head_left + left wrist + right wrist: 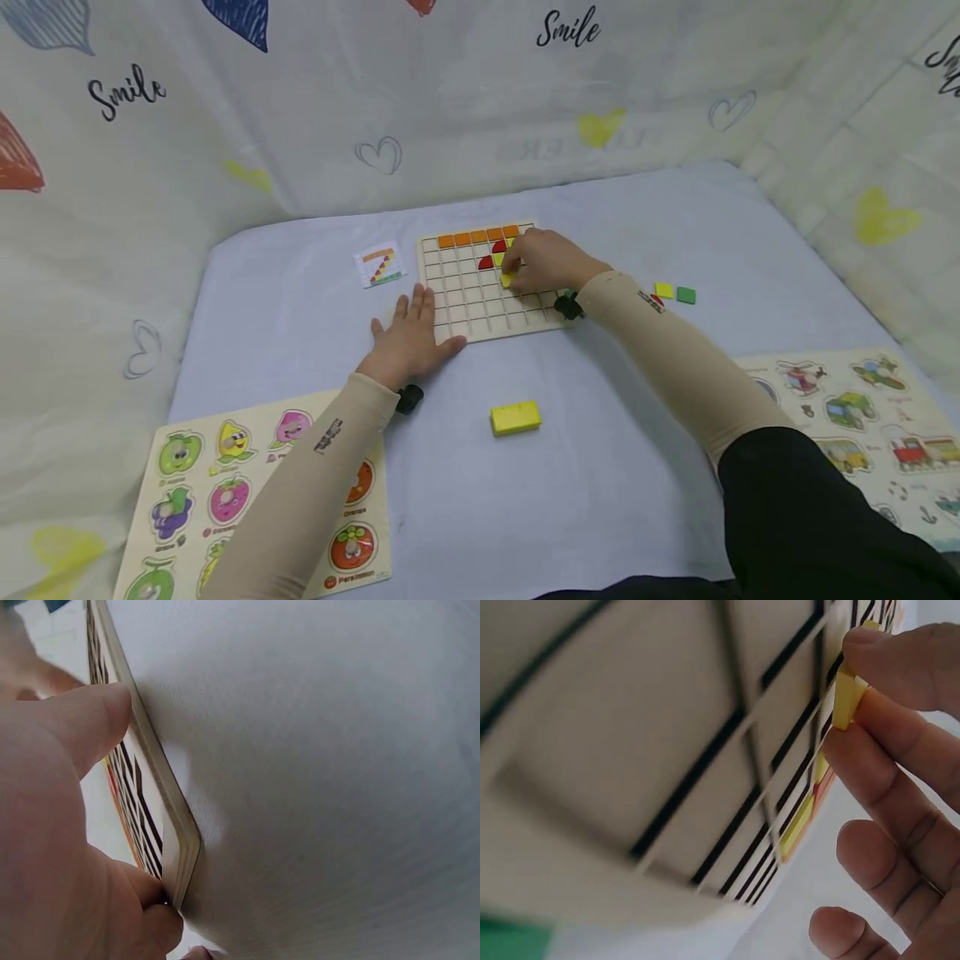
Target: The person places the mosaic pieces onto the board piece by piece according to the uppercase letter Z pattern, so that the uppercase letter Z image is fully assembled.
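Yellow tile [507, 282] is pinched by the right hand [555, 262] near the board's [465, 312] middle, at two o'clock from the left hand [409, 345], which rests outstretched at the board's eight o'clock corner. The right wrist view shows the thumb and fingertips gripping the tile's sides; the head view alone shows the card [380, 265] at nine o'clock from the board and the block [516, 418] at six, on the bench [457, 517].
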Motion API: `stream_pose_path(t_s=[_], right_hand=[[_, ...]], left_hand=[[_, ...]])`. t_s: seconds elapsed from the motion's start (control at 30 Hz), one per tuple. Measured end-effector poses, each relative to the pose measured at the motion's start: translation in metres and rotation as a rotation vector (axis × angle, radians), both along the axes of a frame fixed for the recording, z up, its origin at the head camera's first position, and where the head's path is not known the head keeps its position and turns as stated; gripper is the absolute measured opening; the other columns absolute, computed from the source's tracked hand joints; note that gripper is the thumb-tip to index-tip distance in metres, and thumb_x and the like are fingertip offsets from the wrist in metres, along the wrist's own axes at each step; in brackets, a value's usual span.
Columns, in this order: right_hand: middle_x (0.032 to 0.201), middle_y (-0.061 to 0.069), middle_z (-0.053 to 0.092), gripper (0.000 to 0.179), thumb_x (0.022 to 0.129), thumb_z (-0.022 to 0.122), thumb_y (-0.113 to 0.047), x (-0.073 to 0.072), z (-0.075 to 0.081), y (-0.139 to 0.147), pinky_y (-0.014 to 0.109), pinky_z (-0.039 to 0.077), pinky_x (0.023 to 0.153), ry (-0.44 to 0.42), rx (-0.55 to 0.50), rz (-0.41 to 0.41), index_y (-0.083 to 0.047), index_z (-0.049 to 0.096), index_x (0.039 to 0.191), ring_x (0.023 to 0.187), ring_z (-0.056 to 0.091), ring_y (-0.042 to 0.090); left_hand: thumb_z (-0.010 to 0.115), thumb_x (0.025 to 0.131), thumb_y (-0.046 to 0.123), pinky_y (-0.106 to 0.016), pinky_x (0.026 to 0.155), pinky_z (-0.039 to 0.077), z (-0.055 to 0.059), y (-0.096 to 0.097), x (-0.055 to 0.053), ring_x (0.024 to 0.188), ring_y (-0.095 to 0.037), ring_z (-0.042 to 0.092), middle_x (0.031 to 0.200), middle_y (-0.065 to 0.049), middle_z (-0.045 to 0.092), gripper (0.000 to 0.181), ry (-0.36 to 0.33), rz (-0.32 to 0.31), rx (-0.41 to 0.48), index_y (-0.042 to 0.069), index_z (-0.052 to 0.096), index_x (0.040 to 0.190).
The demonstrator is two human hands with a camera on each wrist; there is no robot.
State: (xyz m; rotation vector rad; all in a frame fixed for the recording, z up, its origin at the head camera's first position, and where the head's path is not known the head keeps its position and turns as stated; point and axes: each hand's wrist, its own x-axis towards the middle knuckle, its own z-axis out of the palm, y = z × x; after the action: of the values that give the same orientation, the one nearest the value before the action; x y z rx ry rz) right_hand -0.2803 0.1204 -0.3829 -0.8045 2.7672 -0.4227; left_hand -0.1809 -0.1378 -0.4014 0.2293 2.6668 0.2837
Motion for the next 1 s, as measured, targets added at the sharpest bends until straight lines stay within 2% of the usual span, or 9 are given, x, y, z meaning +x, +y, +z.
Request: stream_pose_path(t_s=[0.17, 0.33, 0.4, 0.77, 1.0], right_hand=[[0.115, 0.002, 0.078, 0.022, 0.09, 0.078, -0.02, -0.006, -0.006, -0.012, 0.044, 0.047, 0.11, 0.053, 0.016, 0.002, -0.012, 0.081, 0.111, 0.109, 0.064, 0.024], [0.114, 0.002, 0.079, 0.022, 0.089, 0.076, -0.015, -0.005, -0.005, -0.017, 0.044, 0.046, 0.108, 0.075, -0.004, -0.002, -0.012, 0.081, 0.11, 0.11, 0.064, 0.025], [0.115, 0.002, 0.078, 0.024, 0.089, 0.077, -0.017, -0.005, -0.004, -0.019, 0.044, 0.048, 0.105, 0.071, -0.005, -0.008, -0.013, 0.08, 0.112, 0.111, 0.063, 0.025], [0.116, 0.001, 0.077, 0.026, 0.089, 0.078, -0.02, -0.005, -0.004, -0.019, 0.043, 0.049, 0.105, 0.037, 0.001, -0.029, -0.013, 0.08, 0.114, 0.112, 0.063, 0.024], [0.108, 0.001, 0.077, 0.02, 0.094, 0.072, -0.022, -0.001, -0.002, -0.006, 0.044, 0.049, 0.105, -0.009, 0.004, -0.049, -0.014, 0.08, 0.11, 0.105, 0.063, 0.023]], left_hand=[[0.046, 0.099, 0.072, -0.077, 0.122, 0.008, -0.001, 0.004, 0.001, 0.165, -0.037, -0.003, 0.177, -0.01, -0.01, 0.105, 0.006, -0.008, -0.007, 0.01, -0.004, 0.168], [0.046, 0.1, 0.071, -0.078, 0.122, 0.009, 0.0, 0.008, 0.002, 0.165, -0.037, -0.003, 0.177, -0.01, -0.009, 0.105, 0.016, -0.021, -0.014, 0.009, -0.004, 0.168], [0.046, 0.1, 0.071, -0.078, 0.122, 0.009, 0.0, 0.009, 0.002, 0.165, -0.037, -0.003, 0.177, -0.01, -0.009, 0.104, 0.019, -0.025, -0.013, 0.009, -0.004, 0.168], [0.045, 0.099, 0.072, -0.077, 0.123, 0.008, 0.0, 0.009, 0.0, 0.165, -0.037, -0.004, 0.177, -0.01, -0.01, 0.105, 0.006, -0.025, -0.01, 0.009, -0.004, 0.168], [0.048, 0.1, 0.069, -0.078, 0.122, 0.008, 0.004, 0.001, 0.002, 0.164, -0.039, -0.003, 0.177, -0.011, -0.01, 0.104, -0.003, -0.003, -0.002, 0.008, -0.004, 0.168]])
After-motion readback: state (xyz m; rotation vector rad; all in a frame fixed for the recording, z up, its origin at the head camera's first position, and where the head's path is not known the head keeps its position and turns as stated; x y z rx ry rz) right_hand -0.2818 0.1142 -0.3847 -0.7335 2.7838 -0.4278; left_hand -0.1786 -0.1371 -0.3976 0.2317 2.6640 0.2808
